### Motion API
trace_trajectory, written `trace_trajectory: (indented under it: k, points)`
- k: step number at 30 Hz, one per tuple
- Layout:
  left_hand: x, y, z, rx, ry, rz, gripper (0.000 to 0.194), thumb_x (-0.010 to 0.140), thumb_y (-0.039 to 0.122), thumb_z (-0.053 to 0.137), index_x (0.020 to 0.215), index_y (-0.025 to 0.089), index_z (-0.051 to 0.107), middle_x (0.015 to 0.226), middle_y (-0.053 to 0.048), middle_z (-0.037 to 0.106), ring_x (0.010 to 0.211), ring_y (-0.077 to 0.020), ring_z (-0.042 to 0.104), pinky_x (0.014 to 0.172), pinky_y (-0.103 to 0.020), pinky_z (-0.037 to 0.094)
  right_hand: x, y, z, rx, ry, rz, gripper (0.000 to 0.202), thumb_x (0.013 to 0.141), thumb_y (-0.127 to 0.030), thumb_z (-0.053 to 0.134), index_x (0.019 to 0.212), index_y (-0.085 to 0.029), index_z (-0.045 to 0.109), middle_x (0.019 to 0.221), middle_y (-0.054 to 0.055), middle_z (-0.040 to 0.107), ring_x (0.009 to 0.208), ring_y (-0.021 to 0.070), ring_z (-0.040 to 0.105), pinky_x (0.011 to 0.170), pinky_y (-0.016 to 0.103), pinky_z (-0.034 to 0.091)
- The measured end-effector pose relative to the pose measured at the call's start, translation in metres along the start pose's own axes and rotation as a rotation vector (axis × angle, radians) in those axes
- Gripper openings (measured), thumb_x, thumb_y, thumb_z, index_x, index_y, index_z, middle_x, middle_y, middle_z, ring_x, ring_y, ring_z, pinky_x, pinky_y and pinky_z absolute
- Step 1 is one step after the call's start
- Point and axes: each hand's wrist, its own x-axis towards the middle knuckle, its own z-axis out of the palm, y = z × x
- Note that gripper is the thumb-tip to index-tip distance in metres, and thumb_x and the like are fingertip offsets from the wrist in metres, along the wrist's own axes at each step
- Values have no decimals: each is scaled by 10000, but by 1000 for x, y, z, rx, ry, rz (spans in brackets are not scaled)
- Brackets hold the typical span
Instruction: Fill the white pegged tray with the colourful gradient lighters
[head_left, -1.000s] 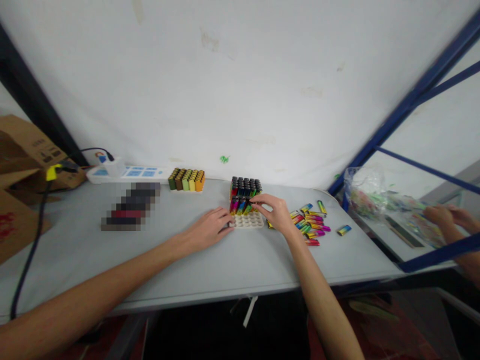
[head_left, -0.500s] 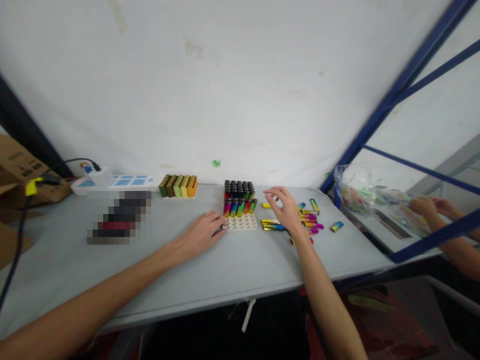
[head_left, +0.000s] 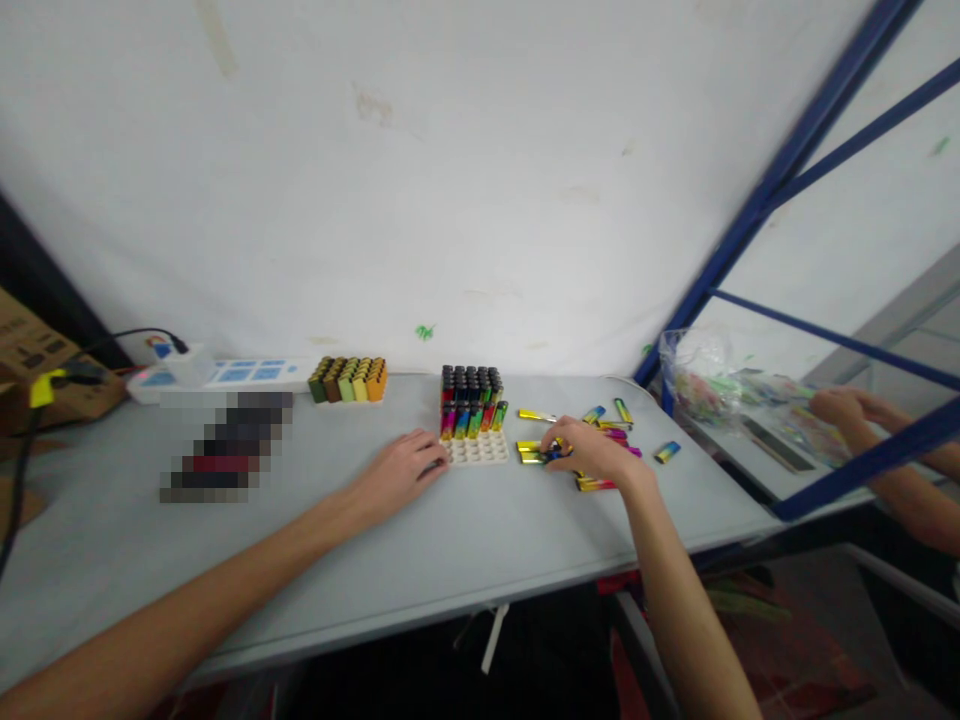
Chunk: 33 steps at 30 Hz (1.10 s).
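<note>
A white tray with holes [head_left: 478, 449] stands mid-table, its back rows filled with upright lighters [head_left: 471, 384] and its front rows bare. My left hand [head_left: 409, 468] rests at the tray's left edge; its fingers are together, and what they hold, if anything, is hidden. Over the loose shiny lighters [head_left: 598, 484] to the right of the tray is my right hand [head_left: 589, 450]. Its thumb and fingers close around a lighter lying there, blue and dark at the visible end. More loose lighters lie behind and beside this hand.
A second filled tray of green, brown and orange lighters [head_left: 349, 380] stands left, near a power strip [head_left: 255, 374] and a pixelated object [head_left: 229, 445]. A blue metal frame [head_left: 720, 260] borders the right side; beyond it are another person's hands [head_left: 851, 412] and a plastic bag [head_left: 701, 375].
My right hand has come down from above the loose lighters onto one of them, its fingers now around it. My left hand stays at the tray. The view has shifted slightly.
</note>
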Motion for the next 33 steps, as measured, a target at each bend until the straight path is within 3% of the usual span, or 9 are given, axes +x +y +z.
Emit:
trace_trajectory:
  k: [6, 8, 13, 18, 25, 33]
  points:
    - [0, 1, -1, 11, -18, -10, 133, 1012, 230, 540, 967, 179, 654, 1015, -71, 650, 1002, -229, 588, 935, -371, 495, 8, -8, 10, -9, 53, -80, 119, 840, -182, 773, 958, -195, 762, 1078, 83, 659, 996, 216, 668, 984, 360, 502]
    - [0, 1, -1, 11, -20, -11, 132, 1014, 230, 536, 969, 180, 650, 1022, -73, 647, 1006, -230, 583, 937, -371, 492, 7, -12, 6, 20, 89, -107, 102, 904, -205, 707, 1002, -193, 733, 1043, 80, 697, 979, 214, 673, 929, 342, 510]
    - [0, 0, 1, 13, -17, -16, 143, 1016, 235, 528, 956, 178, 645, 1019, -82, 646, 993, -232, 578, 931, -375, 491, 3, -29, -4, 67, 137, -82, 225, 1047, -308, 485, 1045, -198, 681, 749, 9, 711, 684, 171, 652, 709, 275, 475]
    - [1, 1, 0, -4, -15, -8, 149, 1015, 232, 517, 947, 185, 641, 1004, -74, 644, 985, -222, 576, 928, -361, 489, 12, -38, 1, 44, 310, -214, 209, 1008, -360, 574, 1095, -210, 693, 1026, 75, 738, 872, 197, 681, 798, 299, 505]
    - [1, 3, -2, 26, -24, -13, 149, 1011, 223, 507, 936, 185, 631, 1002, -74, 642, 985, -223, 575, 915, -361, 497, 32, -44, 25, 121, 434, -246, 156, 941, -296, 681, 1062, -197, 689, 851, 25, 654, 716, 148, 628, 703, 277, 542]
    - [2, 4, -2, 27, -12, -11, 136, 1002, 217, 520, 932, 187, 632, 991, -73, 647, 972, -221, 580, 914, -361, 496, 37, -50, 37, 275, 480, -307, 216, 964, -372, 642, 1113, -231, 710, 1062, 69, 637, 841, 156, 678, 794, 308, 625]
